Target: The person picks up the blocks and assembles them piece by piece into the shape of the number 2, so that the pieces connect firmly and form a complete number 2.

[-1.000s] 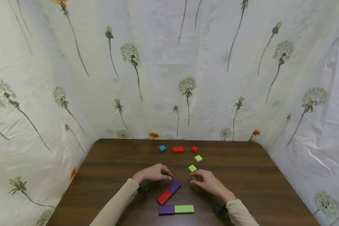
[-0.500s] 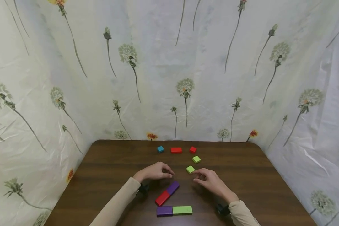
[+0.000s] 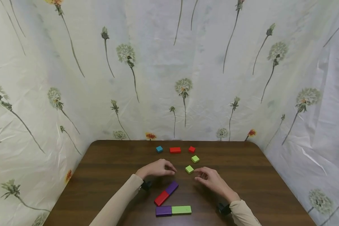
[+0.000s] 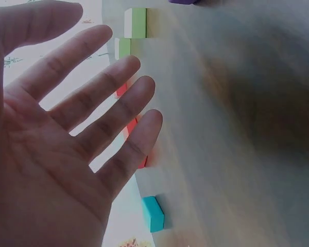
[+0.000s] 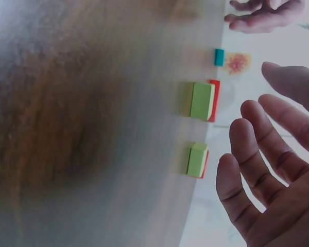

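Observation:
My left hand (image 3: 158, 168) hovers over the table's middle with relaxed fingers and holds nothing; its fingers (image 4: 123, 98) are spread in the left wrist view. Across from it, my right hand (image 3: 212, 180) is empty too, its fingers (image 5: 244, 139) slightly bent. A small green block (image 3: 189, 169) lies between the hands, just left of the right fingertips. Another green block (image 3: 195, 159) sits a little beyond it. Nearer me, a purple block (image 3: 172, 187) and a red block (image 3: 161, 198) form a slanted bar. Below that, a purple block (image 3: 163, 211) meets a long green block (image 3: 181, 210) end to end.
Toward the far edge of the brown wooden table (image 3: 115, 153) stand a blue block (image 3: 159, 149), a red oblong block (image 3: 175, 150) and a small red block (image 3: 192, 149). A flower-patterned curtain (image 3: 158, 69) hangs behind the table and along both sides.
My right hand has drawn slightly to the right, away from the nearer green block. The left hand has shifted a little forward and right. The blocks keep their arrangement; the head view has shifted slightly.

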Demonstrator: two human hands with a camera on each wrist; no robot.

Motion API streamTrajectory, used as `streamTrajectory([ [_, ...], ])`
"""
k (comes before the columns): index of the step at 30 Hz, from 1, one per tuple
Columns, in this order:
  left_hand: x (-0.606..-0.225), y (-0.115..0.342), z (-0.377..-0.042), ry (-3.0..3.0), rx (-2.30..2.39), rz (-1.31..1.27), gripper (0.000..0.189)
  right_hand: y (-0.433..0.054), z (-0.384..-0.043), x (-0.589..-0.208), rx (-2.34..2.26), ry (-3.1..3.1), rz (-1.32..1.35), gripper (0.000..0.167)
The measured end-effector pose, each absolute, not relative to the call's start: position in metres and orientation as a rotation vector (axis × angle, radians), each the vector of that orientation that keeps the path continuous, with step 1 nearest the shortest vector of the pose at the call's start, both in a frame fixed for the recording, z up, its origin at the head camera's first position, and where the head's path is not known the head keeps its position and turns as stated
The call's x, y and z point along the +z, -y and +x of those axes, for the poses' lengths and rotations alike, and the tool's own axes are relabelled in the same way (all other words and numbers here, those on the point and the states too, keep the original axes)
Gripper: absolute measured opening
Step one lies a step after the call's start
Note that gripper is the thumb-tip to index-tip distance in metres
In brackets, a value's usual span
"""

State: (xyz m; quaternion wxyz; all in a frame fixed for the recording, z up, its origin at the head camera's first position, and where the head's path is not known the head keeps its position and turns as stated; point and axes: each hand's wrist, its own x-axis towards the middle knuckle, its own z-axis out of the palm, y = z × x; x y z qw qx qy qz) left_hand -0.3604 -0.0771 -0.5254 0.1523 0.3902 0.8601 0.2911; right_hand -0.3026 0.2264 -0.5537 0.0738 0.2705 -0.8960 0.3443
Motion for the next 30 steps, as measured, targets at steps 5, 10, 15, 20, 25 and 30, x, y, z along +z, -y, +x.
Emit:
streamTrajectory([
  [5, -0.524, 0.074, -0.362, -2.455, 0.852, 1.108, 0.032, -0.229, -0.303, -0.554, 1.041, 2.731, 0.767, 0.032],
  [10, -0.523, 0.071, -0.364, -2.444, 0.862, 1.123, 0.032, -0.231, -0.304, -0.553, 1.037, 2.746, 0.754, 0.031],
  [15, -0.521, 0.069, -0.365, -2.441, 0.864, 1.122, 0.031, -0.232, -0.306, -0.553, 1.042, 2.746, 0.735, 0.031],
  [20, -0.52, 0.068, -0.365, -2.44, 0.865, 1.117, 0.03, -0.235, -0.306, -0.554, 1.035, 2.755, 0.726, 0.032],
  [25, -0.519, 0.065, -0.366, -2.443, 0.86, 1.123, 0.03, -0.235, -0.306, -0.551, 1.043, 2.746, 0.719, 0.03],
  [30, -0.517, 0.061, -0.369, -2.468, 0.834, 1.149, 0.027, -0.235, -0.31, -0.549, 1.043, 2.75, 0.699, 0.031],
])
